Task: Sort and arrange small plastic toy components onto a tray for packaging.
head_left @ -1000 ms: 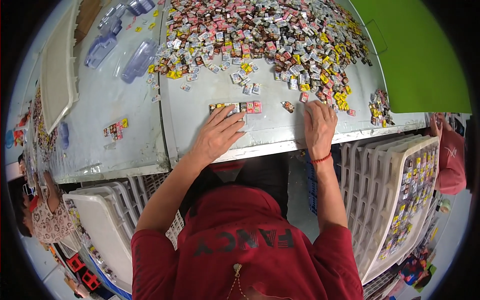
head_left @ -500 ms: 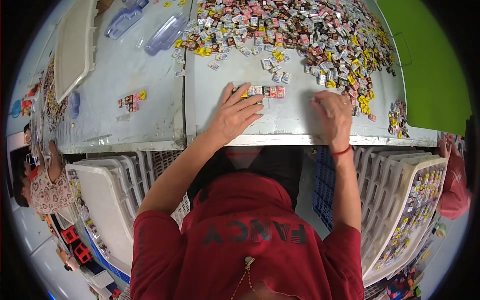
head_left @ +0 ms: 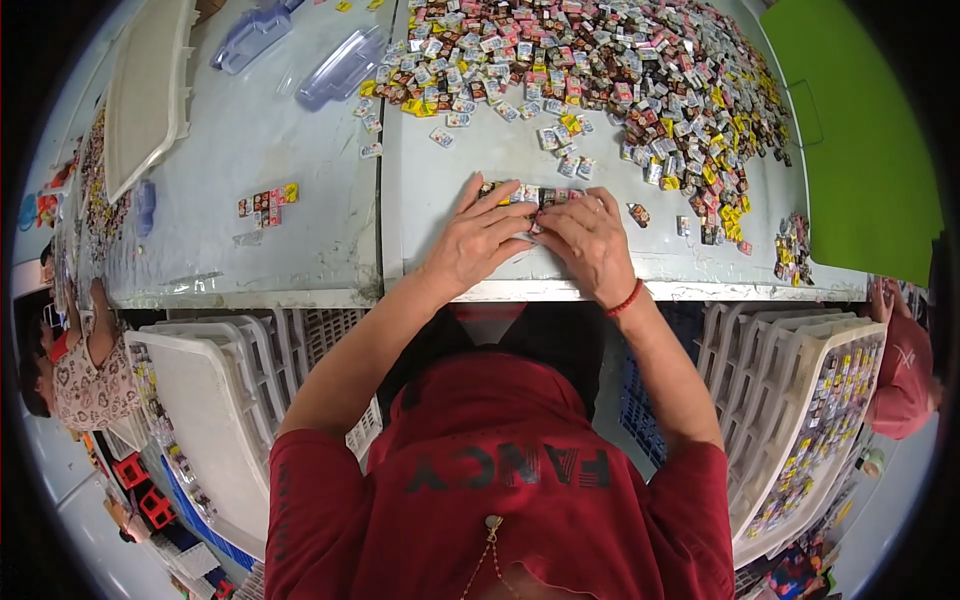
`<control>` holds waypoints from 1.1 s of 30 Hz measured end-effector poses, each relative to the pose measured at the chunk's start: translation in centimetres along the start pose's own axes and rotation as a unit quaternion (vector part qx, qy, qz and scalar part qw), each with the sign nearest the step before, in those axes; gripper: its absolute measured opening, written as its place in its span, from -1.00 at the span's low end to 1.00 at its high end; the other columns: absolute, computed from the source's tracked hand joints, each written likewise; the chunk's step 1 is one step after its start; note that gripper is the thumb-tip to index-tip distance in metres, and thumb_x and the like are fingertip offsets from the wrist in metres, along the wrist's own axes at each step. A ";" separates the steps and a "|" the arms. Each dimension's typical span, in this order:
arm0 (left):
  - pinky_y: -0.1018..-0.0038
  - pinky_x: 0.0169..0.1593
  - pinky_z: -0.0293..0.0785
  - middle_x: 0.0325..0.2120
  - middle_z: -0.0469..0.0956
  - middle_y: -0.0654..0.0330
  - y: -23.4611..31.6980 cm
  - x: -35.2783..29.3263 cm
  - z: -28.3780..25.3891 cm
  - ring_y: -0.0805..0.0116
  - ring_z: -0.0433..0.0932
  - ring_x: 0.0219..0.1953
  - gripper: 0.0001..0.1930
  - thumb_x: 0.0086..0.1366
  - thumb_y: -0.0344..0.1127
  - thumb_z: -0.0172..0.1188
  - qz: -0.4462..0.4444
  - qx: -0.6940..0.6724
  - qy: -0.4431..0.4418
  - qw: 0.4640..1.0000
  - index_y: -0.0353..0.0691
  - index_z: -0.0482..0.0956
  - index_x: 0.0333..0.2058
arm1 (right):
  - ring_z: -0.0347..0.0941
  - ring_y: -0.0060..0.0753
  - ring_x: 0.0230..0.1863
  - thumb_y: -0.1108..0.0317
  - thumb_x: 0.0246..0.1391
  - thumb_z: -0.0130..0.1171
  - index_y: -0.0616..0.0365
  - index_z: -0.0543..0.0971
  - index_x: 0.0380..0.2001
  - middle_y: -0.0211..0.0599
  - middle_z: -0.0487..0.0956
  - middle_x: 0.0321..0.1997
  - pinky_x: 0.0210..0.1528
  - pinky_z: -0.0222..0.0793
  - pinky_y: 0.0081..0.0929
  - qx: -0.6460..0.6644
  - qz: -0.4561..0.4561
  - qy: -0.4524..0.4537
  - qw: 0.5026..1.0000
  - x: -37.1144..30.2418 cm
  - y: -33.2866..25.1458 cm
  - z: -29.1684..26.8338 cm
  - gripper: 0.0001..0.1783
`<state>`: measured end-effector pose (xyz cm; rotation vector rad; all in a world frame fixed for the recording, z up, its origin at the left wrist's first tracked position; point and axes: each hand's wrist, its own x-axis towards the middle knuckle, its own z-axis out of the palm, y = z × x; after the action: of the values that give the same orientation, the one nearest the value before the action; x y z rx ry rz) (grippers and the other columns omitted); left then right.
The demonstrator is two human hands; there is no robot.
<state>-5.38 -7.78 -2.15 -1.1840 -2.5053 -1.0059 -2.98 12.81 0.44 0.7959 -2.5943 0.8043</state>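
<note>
A short row of small printed packets (head_left: 532, 194) in white, pink, dark and yellow lies near the table's front edge. Over its left end, my left hand (head_left: 475, 242) rests with its fingers stretched out and apart, touching the packets. My right hand (head_left: 592, 243) is at the row's right part, thumb and fingertips pinched together on a small pinkish packet (head_left: 537, 227) just below the row. The fingers of both hands hide part of the row. Some loose packets (head_left: 577, 167) lie just beyond it, and a brown one (head_left: 638, 214) sits right of my right hand.
A large heap of mixed packets (head_left: 600, 70) covers the table's far side. Left of the table seam are a small packet group (head_left: 268, 204), clear plastic trays (head_left: 342, 68) and a white crate (head_left: 150, 90). Stacked crates (head_left: 790, 400) flank me; other people work at both sides.
My right hand has moved left from beside the heap to the row, bringing its fingertips close to my left hand. My left hand stays over the row's left end.
</note>
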 end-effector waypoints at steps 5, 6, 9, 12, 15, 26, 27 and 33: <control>0.05 0.32 0.05 -0.07 0.56 0.32 0.1 0.1 -0.1 0.22 0.37 0.20 -0.73 -0.01 -0.34 0.38 0.004 -0.011 0.002 1.000 -0.16 0.60 -0.28 | 0.48 -0.36 -0.12 0.35 -0.13 0.34 0.05 0.64 -0.32 -0.45 0.60 -0.23 0.16 0.17 -0.11 -0.083 0.021 0.066 0.994 -1.3 -0.9 0.6 -0.78; 0.05 0.32 0.05 -0.07 0.56 0.32 0.1 0.1 -0.1 0.22 0.37 0.20 -0.73 -0.01 -0.34 0.38 0.004 -0.011 0.001 1.000 -0.16 0.60 -0.28 | 0.46 -0.36 -0.09 0.33 -0.08 0.29 0.05 0.63 -0.32 -0.45 0.59 -0.20 0.18 0.15 -0.09 -0.096 0.025 0.057 0.993 -1.3 -0.9 0.5 -0.82; 0.05 0.32 0.05 -0.07 0.56 0.32 0.0 0.0 0.0 0.22 0.38 0.20 -0.72 -0.02 -0.35 0.39 0.003 -0.001 -0.002 1.000 -0.16 0.61 -0.28 | 0.42 -0.34 0.00 0.36 -0.05 0.20 0.03 0.63 -0.26 -0.45 0.56 -0.12 0.23 0.10 -0.04 -0.109 0.008 0.011 0.994 -0.7 -0.9 -0.6 -0.78; 0.05 0.33 0.04 -0.06 0.56 0.32 0.0 0.1 0.0 0.23 0.38 0.20 -0.72 -0.02 -0.35 0.39 0.003 0.001 -0.006 1.000 -0.16 0.61 -0.27 | 0.37 -0.30 0.08 0.38 -0.06 0.14 0.05 0.62 -0.23 -0.43 0.54 -0.08 0.27 0.07 0.01 -0.128 -0.017 -0.020 0.991 -1.3 -0.5 -0.9 -0.74; 0.06 0.33 0.05 -0.06 0.57 0.32 0.0 0.1 0.0 0.23 0.38 0.20 -0.72 -0.02 -0.35 0.38 0.015 0.003 -0.006 1.000 -0.16 0.61 -0.26 | 0.37 -0.32 0.09 0.40 -0.08 0.14 0.07 0.61 -0.11 -0.42 0.53 -0.06 0.27 0.07 0.01 -0.165 -0.049 -0.051 0.984 -0.8 -0.7 -1.8 -0.63; 0.05 0.33 0.03 -0.06 0.57 0.31 -0.1 0.1 0.0 0.21 0.38 0.20 -0.74 0.01 -0.36 0.36 0.011 -0.002 -0.004 1.000 -0.16 0.61 -0.26 | 0.27 -0.15 0.21 0.39 -0.02 0.02 0.33 0.44 0.09 -0.12 0.41 0.10 0.36 -0.02 0.03 -0.267 -0.024 -0.130 0.954 -1.9 -3.0 -1.2 -0.47; 0.05 0.33 0.03 -0.06 0.57 0.31 0.0 0.2 0.0 0.21 0.38 0.20 -0.74 0.01 -0.36 0.36 0.012 -0.001 -0.001 1.000 -0.16 0.61 -0.26 | 0.27 -0.17 0.21 0.39 -0.05 0.05 0.29 0.43 0.10 -0.15 0.41 0.13 0.34 0.01 0.02 -0.257 -0.018 -0.131 0.957 -2.0 -3.0 -1.5 -0.44; 0.05 0.32 0.04 -0.08 0.58 0.31 0.1 0.0 -0.1 0.22 0.39 0.18 -0.74 0.01 -0.36 0.37 0.013 0.000 -0.004 1.000 -0.16 0.61 -0.27 | 0.26 -0.16 0.23 0.28 0.09 0.11 0.21 0.42 0.09 -0.19 0.40 0.16 0.30 0.02 0.01 -0.107 0.091 0.003 0.990 -1.1 -2.8 -0.4 -0.51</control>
<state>-5.34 -7.80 -1.98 -1.2193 -2.4905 -0.9968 -0.39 11.62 1.40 0.5007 -2.7171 0.5599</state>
